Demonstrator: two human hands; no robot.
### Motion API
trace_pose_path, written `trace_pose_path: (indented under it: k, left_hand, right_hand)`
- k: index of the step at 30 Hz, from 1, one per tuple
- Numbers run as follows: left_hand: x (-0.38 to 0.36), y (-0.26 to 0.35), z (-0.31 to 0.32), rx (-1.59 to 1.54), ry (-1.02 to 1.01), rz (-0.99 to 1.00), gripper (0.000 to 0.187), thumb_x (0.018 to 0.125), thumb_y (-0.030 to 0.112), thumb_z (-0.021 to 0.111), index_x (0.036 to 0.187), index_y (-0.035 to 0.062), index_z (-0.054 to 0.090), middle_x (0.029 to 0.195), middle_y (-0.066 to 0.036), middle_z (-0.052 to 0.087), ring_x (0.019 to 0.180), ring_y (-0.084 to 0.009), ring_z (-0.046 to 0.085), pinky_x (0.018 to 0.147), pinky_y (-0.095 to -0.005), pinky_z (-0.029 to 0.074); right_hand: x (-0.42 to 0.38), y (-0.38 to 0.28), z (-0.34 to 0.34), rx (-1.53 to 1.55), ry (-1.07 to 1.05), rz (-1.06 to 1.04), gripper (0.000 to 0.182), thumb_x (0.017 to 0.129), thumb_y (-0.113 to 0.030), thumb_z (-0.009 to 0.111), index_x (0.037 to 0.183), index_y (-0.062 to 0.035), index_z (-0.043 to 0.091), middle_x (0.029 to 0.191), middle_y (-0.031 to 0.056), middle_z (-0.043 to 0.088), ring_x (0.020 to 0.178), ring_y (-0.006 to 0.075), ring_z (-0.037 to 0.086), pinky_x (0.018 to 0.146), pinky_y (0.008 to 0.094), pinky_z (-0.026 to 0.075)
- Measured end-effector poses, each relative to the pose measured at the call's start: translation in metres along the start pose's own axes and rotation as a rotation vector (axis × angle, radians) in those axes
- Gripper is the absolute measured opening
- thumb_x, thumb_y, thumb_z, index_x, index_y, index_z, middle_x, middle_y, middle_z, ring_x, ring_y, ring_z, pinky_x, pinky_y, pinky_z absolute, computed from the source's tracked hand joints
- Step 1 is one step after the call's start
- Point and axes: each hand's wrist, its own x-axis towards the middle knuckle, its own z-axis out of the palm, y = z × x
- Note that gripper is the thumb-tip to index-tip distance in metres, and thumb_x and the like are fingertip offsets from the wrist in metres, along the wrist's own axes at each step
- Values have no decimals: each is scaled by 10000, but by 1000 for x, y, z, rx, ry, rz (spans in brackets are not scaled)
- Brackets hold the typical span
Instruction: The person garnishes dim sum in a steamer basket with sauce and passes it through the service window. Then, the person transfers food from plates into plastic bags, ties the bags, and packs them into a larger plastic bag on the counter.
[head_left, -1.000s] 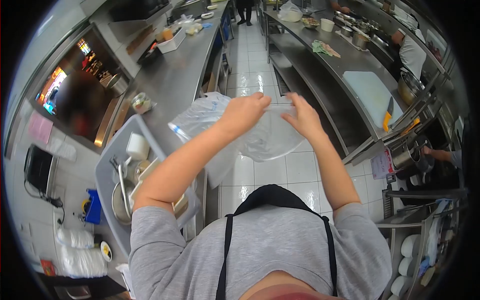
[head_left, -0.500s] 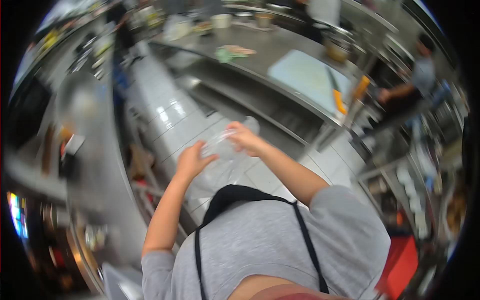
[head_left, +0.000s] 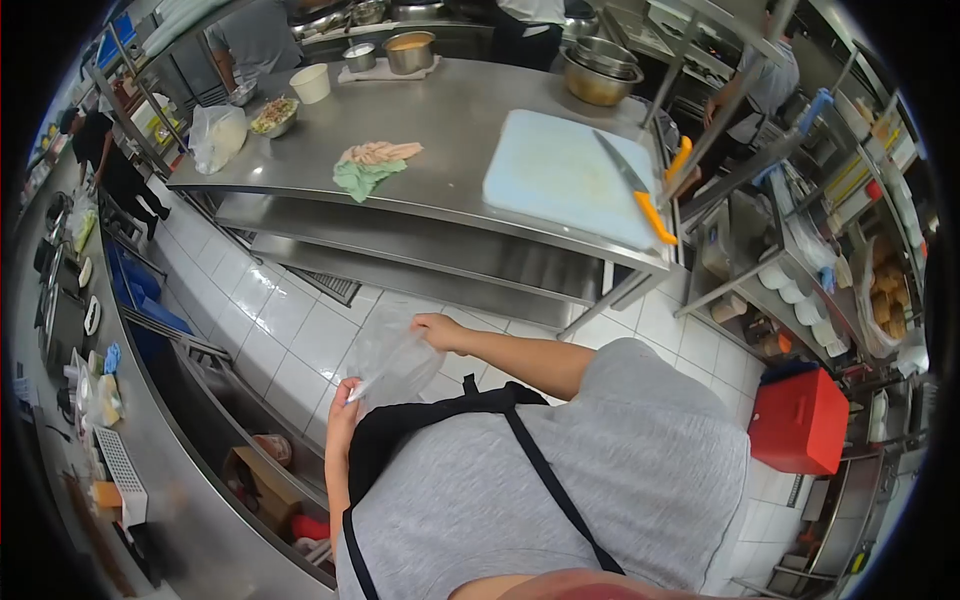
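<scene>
**Kitchen view after a turn: clear bag held between two hands**

Steel table [head_left: 450, 110] and white tiled floor [head_left: 225, 335] formed the ground of the head view that I followed from a distance, with a steel counter [head_left: 215, 490] running along the left. One second earlier the aisle had run straight ahead; by this moment the camera had swung to the right, so that the table lay across the front.

The clear plastic bag [head_left: 392, 355] hung between the hands, above the floor and near the black apron [head_left: 400, 425], well apart from the table. On its far side, the right hand [head_left: 440, 332] had its fingers curled in, pinching the film. On its near side, the left hand [head_left: 343, 398] pinched the edge between thumb and fingers, close to the apron. Both hands had been raised nearly level one second earlier; the left had since come nearer the body, and the bag, then spread wide, showed as a narrower form. I could not tell whether its mouth was parted.

I judged that the turn had altered what the person faced, while the bag remained under two-handed control and had been set down nowhere.

On the table, a cutting board [head_left: 545, 165] bore a knife [head_left: 628, 178] along its right side; pink and green cloths [head_left: 375, 168] lay to the left, untouched by either hand.
</scene>
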Motion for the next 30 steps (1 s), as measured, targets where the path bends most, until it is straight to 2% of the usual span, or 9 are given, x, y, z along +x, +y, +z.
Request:
trace_pose_path:
  k: [2,8,12,14,18,20,22,25,30]
  left_hand:
    - [8,16,-16,22,-53,54,230,814,186,531,1031,117,496,814,26,526,681,-53,464,600,-201,397]
    - [50,18,-129,694,638,254,202,740,58,540,941,53,524,673,-14,536,615,-107,488,569,-245,387]
    - [79,43,-213,-10,914,148,202,754,23,458,944,67,511,759,-29,557,665,-139,517,562,-262,397]
    - [95,75,-248,-484,882,104,213,758,19,439,952,75,506,780,-35,553,674,-144,517,555,-265,397]
    - [115,117,-307,-470,688,-4,192,824,96,452,1016,103,466,789,-23,521,655,-111,485,515,-230,360]
    - [121,155,-309,-16,451,-11,176,823,142,525,991,112,480,801,-2,527,664,-97,499,547,-243,410]
    - [126,206,-303,55,355,-12,241,773,118,568,995,120,475,776,6,502,664,-80,458,539,-227,381]
    - [168,221,-328,209,400,449,325,712,62,586,1009,117,468,752,3,483,672,-87,444,538,-236,368]
    - [214,256,-433,472,1071,285,376,657,-23,549,1005,98,475,732,-41,506,652,-111,472,553,-246,383]
  right_hand:
    - [54,-12,7,228,-22,30,253,766,-97,507,1012,-62,550,976,88,553,869,207,544,731,323,437]
    - [148,-130,41,869,-478,83,218,850,-127,449,1038,-40,517,899,79,549,764,170,545,654,281,453]
    - [196,-174,94,536,-841,189,224,863,-153,457,1054,-43,498,822,56,509,744,151,516,687,285,441]
    - [224,-214,112,149,-1024,-224,247,847,-166,491,1068,-57,494,867,56,517,836,151,496,754,284,409]
    - [311,-242,130,-201,-608,-507,295,800,-144,544,1087,-91,500,952,62,549,924,156,505,779,278,405]
    - [367,-249,131,145,-422,13,246,794,-118,530,1037,-82,523,889,55,570,839,151,540,719,278,435]
    - [415,-253,132,412,-236,0,199,791,-99,521,987,-73,536,837,42,577,756,137,551,658,276,448]
    - [472,-277,141,622,-283,-14,170,798,-111,524,962,-66,535,857,41,575,756,118,540,657,267,442]
    - [550,-344,167,378,-705,10,251,816,-152,539,1048,-56,527,888,23,560,825,125,531,700,269,434]
